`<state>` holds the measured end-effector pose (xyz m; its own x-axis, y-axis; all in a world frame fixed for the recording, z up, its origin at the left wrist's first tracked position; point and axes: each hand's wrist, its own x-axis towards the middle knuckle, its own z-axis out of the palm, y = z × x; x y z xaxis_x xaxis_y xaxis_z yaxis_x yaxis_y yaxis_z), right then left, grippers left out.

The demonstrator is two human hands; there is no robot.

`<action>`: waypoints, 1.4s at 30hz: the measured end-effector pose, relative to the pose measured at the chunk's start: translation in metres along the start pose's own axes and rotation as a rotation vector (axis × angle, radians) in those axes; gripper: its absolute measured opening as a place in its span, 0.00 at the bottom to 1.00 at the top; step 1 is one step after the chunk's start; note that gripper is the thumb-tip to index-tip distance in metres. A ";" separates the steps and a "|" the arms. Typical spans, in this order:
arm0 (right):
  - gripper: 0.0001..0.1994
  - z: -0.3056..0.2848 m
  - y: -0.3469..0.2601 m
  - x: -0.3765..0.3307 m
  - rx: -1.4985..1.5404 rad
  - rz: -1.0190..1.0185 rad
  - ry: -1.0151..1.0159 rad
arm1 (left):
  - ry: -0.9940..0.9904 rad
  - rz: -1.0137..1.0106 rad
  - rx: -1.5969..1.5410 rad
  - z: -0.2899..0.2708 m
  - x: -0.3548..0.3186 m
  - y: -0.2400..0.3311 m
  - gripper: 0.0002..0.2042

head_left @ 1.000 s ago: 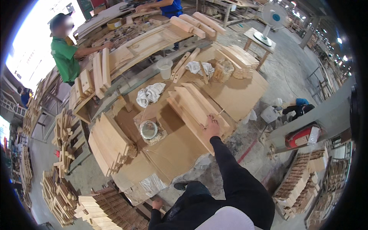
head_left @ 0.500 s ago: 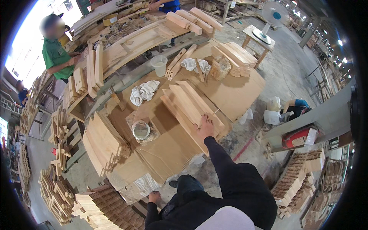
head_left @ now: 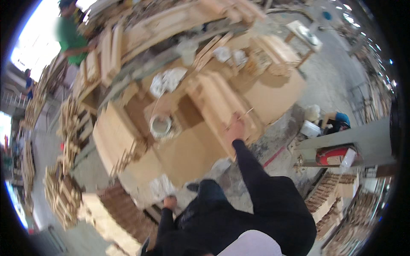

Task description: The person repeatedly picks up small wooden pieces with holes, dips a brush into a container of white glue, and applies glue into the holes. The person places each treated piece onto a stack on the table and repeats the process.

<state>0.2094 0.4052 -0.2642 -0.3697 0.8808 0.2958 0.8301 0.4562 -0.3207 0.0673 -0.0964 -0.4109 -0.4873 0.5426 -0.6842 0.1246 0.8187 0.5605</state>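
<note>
My right hand (head_left: 235, 129) is closed over the near part of a row of pale wooden pieces (head_left: 215, 96) on the cardboard-covered table. A thin light stick (head_left: 246, 113) juts out from its fingers, and its far end is too blurred to name. Low down, beside the table's near edge, is my left hand (head_left: 170, 202); blur hides its fingers and anything in them. Left of the wooden row stands a clear tub (head_left: 161, 126) of pale contents on a stained board. Crumpled white cloth (head_left: 167, 81) lies behind the tub.
More wooden pieces stand at the table's left (head_left: 117, 134) and far right (head_left: 275, 49). A translucent bucket (head_left: 187, 50) is at the back. Across the bench, a person in green (head_left: 72, 40) works. A grey beam (head_left: 346, 143) rises at right; stacked wood (head_left: 126, 209) is near left.
My view has shifted and blurred, with the table's things sliding in the picture. My right hand stays at the wooden row with the stick. The fan head has mostly left sight.
</note>
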 end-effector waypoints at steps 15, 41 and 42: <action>0.34 0.002 0.014 0.005 -0.034 -0.020 -0.083 | -0.211 0.056 0.169 0.013 0.004 0.045 0.17; 0.28 -0.166 -0.184 -0.054 0.371 -0.568 0.035 | 0.400 0.681 -1.005 -0.150 -0.043 0.468 0.24; 0.27 -0.172 -0.195 -0.050 0.429 -0.674 -0.003 | 0.398 0.584 -1.074 -0.166 -0.035 0.467 0.22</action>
<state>0.1378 0.2497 -0.0615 -0.7362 0.3985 0.5470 0.1953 0.8990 -0.3920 -0.0008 0.2357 -0.0474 -0.8429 0.5221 -0.1299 -0.2590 -0.1822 0.9485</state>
